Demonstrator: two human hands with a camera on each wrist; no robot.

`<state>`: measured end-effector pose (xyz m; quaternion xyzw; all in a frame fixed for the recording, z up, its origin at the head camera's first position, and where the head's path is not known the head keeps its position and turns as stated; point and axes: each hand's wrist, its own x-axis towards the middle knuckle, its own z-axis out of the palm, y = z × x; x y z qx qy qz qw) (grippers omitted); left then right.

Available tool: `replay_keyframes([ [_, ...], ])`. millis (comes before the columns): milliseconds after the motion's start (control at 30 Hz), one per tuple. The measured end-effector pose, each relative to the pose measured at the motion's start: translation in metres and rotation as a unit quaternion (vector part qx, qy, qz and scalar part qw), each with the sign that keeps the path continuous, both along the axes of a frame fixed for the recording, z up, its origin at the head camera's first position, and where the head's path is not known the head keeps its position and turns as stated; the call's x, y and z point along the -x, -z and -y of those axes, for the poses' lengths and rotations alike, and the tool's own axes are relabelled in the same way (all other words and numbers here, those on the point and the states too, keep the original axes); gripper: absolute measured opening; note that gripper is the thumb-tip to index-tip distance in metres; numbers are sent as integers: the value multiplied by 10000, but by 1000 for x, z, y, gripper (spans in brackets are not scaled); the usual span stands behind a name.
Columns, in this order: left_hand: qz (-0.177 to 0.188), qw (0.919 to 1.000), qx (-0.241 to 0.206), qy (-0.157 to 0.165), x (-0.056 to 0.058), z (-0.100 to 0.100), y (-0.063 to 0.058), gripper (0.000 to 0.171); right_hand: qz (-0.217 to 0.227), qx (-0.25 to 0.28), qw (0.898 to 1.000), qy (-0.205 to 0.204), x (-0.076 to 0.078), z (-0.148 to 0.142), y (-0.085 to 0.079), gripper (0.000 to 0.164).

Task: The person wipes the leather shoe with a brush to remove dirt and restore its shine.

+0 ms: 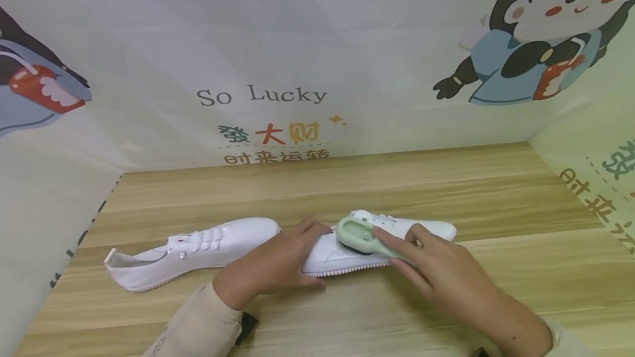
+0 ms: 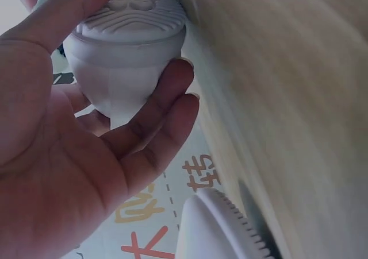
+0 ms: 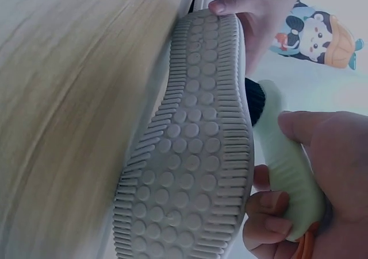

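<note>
A white lace-up shoe (image 1: 426,228) lies with its toe to the right, its ridged sole tilted toward me. My left hand (image 1: 278,258) grips its heel, thumb at the sole edge and fingers round the back. In my right hand (image 1: 441,269) is a light green brush (image 1: 358,236), its head laid against the shoe's upper near the heel. The right wrist view shows the brush's dark bristles (image 3: 255,101) facing the shoe and the studded sole (image 3: 184,144). To the left, the other white shoe (image 1: 223,244) stands upright, toe close behind my left hand.
The wood-grain tabletop (image 1: 347,318) extends around the shoes. A printed cloth (image 1: 387,98) with cartoon figures and lettering encloses the back and both sides. Beside my left sleeve is a small black object (image 1: 246,328).
</note>
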<state>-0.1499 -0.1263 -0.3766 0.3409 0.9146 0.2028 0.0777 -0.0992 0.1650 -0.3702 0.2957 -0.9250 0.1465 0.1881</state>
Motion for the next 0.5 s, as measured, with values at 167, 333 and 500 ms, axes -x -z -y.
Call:
replay_keyframes([
  [167, 86, 10000, -27, 30, 0, 1, 5, 72, 288, -144, 9994, 143, -3, -3, -5, 53],
  [333, 70, 9999, 125, 32, 1, 2, 9, 67, 296, -239, 9989, 263, -3, -8, -11, 51],
  [500, 55, 9998, 197, 48, 2, 0, 8, 68, 189, -253, 9992, 242, -3, -10, -12, 50],
])
